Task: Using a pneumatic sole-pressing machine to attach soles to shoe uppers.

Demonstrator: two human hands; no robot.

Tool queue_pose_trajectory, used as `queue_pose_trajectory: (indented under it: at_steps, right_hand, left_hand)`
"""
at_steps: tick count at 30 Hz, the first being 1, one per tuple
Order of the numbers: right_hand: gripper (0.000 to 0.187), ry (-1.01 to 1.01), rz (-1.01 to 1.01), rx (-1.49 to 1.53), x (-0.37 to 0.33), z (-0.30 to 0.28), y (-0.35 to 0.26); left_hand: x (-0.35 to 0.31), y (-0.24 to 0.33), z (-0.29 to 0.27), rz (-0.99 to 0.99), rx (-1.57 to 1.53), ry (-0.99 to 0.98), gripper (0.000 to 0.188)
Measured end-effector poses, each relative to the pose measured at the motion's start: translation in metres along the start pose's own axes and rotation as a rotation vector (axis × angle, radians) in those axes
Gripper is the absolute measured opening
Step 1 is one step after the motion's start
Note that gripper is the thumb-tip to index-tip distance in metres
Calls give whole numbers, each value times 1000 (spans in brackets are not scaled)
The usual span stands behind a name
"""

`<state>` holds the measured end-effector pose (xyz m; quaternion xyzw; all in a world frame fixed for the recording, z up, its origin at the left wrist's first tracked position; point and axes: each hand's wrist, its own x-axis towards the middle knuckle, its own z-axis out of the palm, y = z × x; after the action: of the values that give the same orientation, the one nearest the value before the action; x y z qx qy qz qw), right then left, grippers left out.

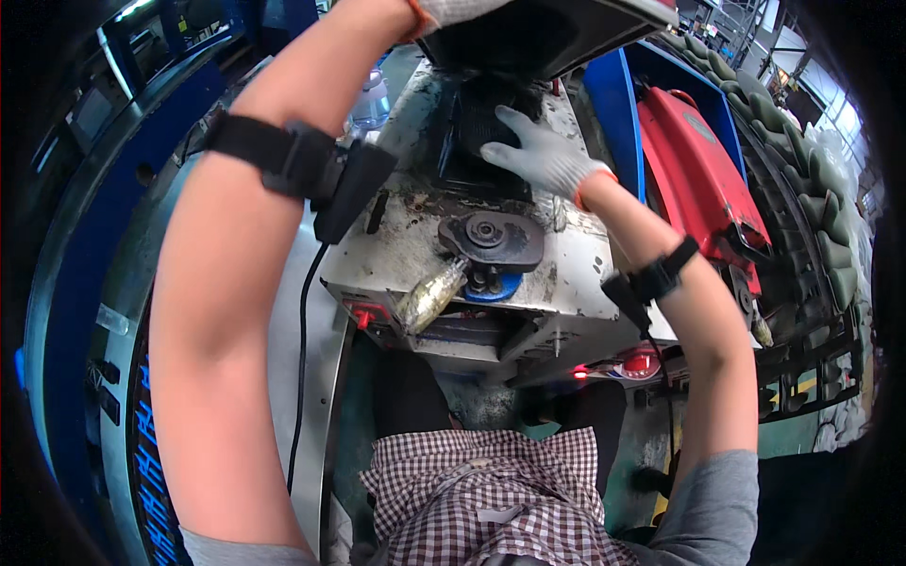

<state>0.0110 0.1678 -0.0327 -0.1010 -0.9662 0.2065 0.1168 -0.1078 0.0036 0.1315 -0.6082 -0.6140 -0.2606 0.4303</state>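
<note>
My left hand (458, 10), in a white glove, is at the top edge beside a raised dark cover (528, 42); its fingers are cut off or hidden. Below the cover, my right hand (543, 156), also in a white glove, reaches over a black ribbed plate (467, 127) with its thumb and a finger spread. I see nothing in its grasp. The plate sits on a worn white machine (377, 255) with black smears. Closer to me on that machine is a dark metal piece with a round hub (486, 231), and a handle wrapped in yellowish film (431, 297) sticks out from it.
A blue bin (613, 104) with a red casing (694, 170) stands right of the machine. Beyond it, a dark rack (802, 349) carries several olive curved pieces (816, 212). A red knob (363, 318) and red button (639, 363) jut from the machine's front. Cables hang from my forearm straps.
</note>
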Motion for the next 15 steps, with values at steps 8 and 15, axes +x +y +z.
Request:
queue_pose_trajectory:
  at_steps: [8,15]
  right_hand:
    - [94,-228,-148,-264,89,58,1]
    - [44,-107,254,1119,17,-9,-34]
  left_hand:
    - [-115,36,-24,-274,-102,76,73]
    - [-265,90,-77,-1070,-1312,248,76]
